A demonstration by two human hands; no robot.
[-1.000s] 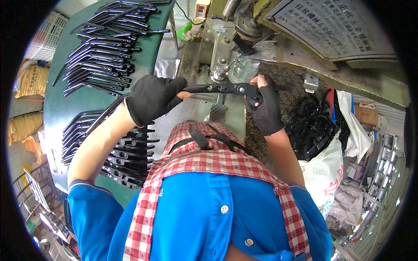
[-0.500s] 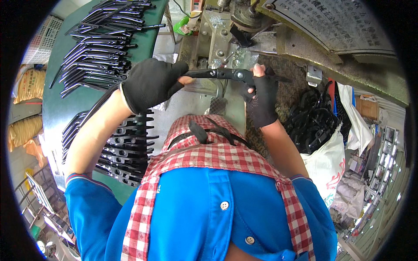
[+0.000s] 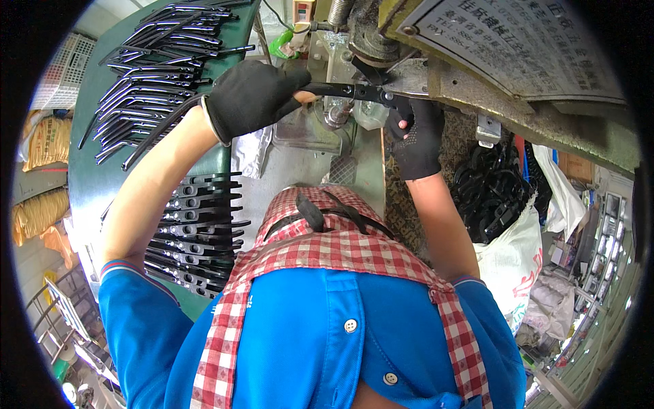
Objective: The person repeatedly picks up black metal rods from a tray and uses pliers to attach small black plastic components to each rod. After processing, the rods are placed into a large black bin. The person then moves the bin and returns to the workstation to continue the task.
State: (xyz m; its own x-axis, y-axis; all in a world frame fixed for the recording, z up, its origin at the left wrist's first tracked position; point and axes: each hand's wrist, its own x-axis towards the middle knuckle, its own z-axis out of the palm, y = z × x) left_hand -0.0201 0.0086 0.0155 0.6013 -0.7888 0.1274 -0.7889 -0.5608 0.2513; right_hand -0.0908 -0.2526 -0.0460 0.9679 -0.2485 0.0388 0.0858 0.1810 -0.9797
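Bar (image 3: pixel 339 89) of black metal, with a joint in it, is stretched between two hands in black gloves. The left hand (image 3: pixel 255 102) is closed around it, to the left of the joint, and a bare fingertip shows against it. At the other side of this glove a black length slants down to the left, beside the forearm and over the green table (image 3: pixel 88 163). The right hand (image 3: pixel 417 140) is folded around the right end, just beyond the round rivet (image 3: pixel 388 97); how much of the end is inside the fingers, I cannot tell. The middle section with holes is uncovered between both grips. It appears just below the machine head (image 3: pixel 373 48), but whether they touch is not clear. On the table lie many black bars (image 3: pixel 153 85). Near the right forearm, a white sack (image 3: pixel 511 262) holds black parts (image 3: pixel 480 211).
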